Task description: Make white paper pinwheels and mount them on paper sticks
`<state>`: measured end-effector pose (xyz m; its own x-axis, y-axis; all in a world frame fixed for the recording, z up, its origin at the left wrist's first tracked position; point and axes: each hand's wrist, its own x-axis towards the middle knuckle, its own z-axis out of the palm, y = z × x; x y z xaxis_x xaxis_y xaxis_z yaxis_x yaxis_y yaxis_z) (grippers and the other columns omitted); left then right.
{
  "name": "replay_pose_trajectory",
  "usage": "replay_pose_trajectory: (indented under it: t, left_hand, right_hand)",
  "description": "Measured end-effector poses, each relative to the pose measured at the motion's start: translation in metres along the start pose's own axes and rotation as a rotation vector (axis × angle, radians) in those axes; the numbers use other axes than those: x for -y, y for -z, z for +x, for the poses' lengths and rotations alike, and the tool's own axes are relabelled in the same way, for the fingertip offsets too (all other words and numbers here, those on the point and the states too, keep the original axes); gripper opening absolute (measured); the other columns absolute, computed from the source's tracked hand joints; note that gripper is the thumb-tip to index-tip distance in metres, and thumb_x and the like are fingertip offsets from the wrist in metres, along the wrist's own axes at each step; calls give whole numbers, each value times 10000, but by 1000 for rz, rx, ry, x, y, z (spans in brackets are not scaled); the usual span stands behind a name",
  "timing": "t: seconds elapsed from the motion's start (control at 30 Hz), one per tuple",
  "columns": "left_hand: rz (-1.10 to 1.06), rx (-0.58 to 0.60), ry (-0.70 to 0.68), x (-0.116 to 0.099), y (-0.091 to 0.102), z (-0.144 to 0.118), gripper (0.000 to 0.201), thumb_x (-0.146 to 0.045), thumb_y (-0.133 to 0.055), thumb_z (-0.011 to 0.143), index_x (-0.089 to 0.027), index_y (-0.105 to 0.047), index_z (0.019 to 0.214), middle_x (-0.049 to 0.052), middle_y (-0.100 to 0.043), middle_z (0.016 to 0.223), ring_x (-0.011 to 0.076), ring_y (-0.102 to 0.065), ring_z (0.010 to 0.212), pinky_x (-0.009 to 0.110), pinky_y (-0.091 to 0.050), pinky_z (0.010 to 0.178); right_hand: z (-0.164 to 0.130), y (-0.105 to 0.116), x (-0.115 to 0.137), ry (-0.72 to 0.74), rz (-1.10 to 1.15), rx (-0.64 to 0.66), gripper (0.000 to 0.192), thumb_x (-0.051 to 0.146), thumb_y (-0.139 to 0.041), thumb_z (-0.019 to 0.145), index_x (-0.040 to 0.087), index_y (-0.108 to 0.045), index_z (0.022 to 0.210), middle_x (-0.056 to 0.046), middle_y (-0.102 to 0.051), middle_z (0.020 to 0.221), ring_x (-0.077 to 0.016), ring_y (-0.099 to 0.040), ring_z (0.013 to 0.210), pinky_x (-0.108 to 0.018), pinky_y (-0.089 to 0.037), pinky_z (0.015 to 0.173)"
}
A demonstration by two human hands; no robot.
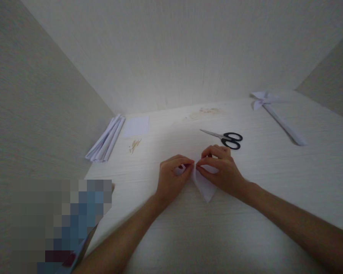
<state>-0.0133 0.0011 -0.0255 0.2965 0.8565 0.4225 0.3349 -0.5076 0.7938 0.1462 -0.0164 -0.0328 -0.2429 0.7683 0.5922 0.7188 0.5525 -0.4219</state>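
A piece of white paper (207,190) is held up between my two hands, one pointed corner hanging toward me. My left hand (175,177) pinches it at its left edge with thumb and fingertips. Close beside those fingertips, my right hand (223,169) pinches the same paper with thumb and index finger, the other fingers curled. The fingers hide part of the paper. Just beyond my right hand lies a pair of scissors (221,137) with black handles, blades pointing left.
Rolled white paper tubes (107,140) lie at the left, beside a flat square of paper (136,126) and several small thin sticks (135,145). More tiny pieces (207,111) lie near the back wall. A paper pinwheel (282,121) on a rolled stick rests at the right.
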Motion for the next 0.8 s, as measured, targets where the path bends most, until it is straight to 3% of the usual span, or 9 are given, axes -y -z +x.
replay_pose_trajectory:
  t: [0.43, 0.63, 0.8]
  left_hand:
    - [35, -8, 19, 0, 0, 1, 79, -118, -594, 677, -164, -653, 700, -2, -646, 650, 82, -544, 576, 186, -448, 562]
    - [45, -12, 26, 0, 1, 1, 77, -122, -597, 676, -164, -654, 706, -3, -653, 659, 81, -547, 574, 185, -448, 561]
    - [37, -9, 16, -1, 1, 0, 71, -117, -600, 676, -157, -655, 696, 2, -654, 645, 80, -546, 565, 189, -455, 568]
  right_hand:
    - [-1, 0, 0, 19, -13, -13, 58, 150, -601, 703, 199, -624, 682, -7, -582, 731, -152, -517, 722, -341, -280, 731]
    - [-1, 4, -5, 195, -180, -70, 59, 162, -572, 755, 202, -616, 757, -9, -607, 731, -140, -501, 689, -349, -258, 736]
    - [1, 8, -7, 362, -278, -10, 112, 150, -492, 824, 198, -593, 829, -5, -627, 754, -133, -501, 716, -344, -241, 734]
